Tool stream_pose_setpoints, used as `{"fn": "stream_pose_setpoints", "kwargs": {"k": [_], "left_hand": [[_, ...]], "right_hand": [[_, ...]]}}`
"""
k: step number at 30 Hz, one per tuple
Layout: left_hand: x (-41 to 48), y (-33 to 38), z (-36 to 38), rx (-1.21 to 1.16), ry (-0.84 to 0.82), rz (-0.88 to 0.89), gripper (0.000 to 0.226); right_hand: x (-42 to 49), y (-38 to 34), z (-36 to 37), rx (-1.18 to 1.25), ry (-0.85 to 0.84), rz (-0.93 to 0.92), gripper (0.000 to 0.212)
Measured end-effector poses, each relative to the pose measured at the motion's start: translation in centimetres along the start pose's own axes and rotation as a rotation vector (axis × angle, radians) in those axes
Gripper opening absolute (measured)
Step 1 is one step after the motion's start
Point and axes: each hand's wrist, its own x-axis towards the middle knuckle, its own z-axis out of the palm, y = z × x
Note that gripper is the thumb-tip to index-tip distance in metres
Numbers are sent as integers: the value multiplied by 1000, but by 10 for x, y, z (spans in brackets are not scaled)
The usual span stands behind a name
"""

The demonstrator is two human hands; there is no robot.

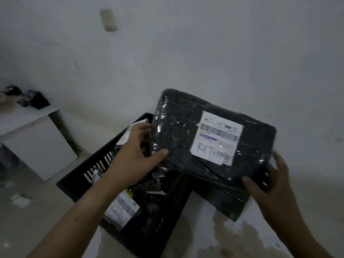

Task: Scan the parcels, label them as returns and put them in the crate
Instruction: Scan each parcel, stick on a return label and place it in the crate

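Crate (96, 164) of black plastic stands on the floor below the hands, its slotted wall towards the left. It already holds several dark parcels. One of these, the labelled parcel (122, 209) by the crate's near edge, shows a white slip with blurred writing that I cannot read.

Over the crate's far-right corner hangs the held parcel (176, 138), a flat black packet in glossy wrap, tilted and clear of the rim. Under it a second parcel (223, 203) lies across the crate's right edge and partly on the floor. Whether it bears a label cannot be told.

At the left stands a white table (37, 142) with some dark objects (35, 99) on its far corner, too dim to name.

The left hand (134, 159) grips the held parcel's left edge, thumb pressed flat on the top face and fingers (143, 126) curled round the side. The right hand (268, 183) clasps the near-right corner, thumb on top. Its other fingers are blurred but seem wrapped behind.

The shipping label (217, 138) on the held parcel has RETURN handwritten under its barcode.

By my reading, this parcel's marking is finished and only its drop into the crate is left. Scanning cannot be confirmed here, and the second parcel may need attention.
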Motion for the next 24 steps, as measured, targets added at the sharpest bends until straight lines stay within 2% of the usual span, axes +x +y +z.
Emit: {"fn": "stream_pose_setpoints", "kwargs": {"k": [1,4,11,14,19,24], "left_hand": [[6,-6,-15,-2,47,-10,67],[15,-26,-36,56,192,-18,81],[20,-81,-14,226,355,-82,100],[11,-97,-4,391,322,-147,111],[-2,-98,0,604,294,-173,97],[-7,-89,10,411,121,-336,101]], "right_hand": [[17,-7,17,-24,-83,-59,95],[77,-13,63,-32,-195,-179,89],[168,-1,141,-194,-281,-168,110],[185,15,157,-214,-352,-194,109],[196,25,155,-333,-369,-120,110],[208,30,156,-294,-564,30,106]]}}
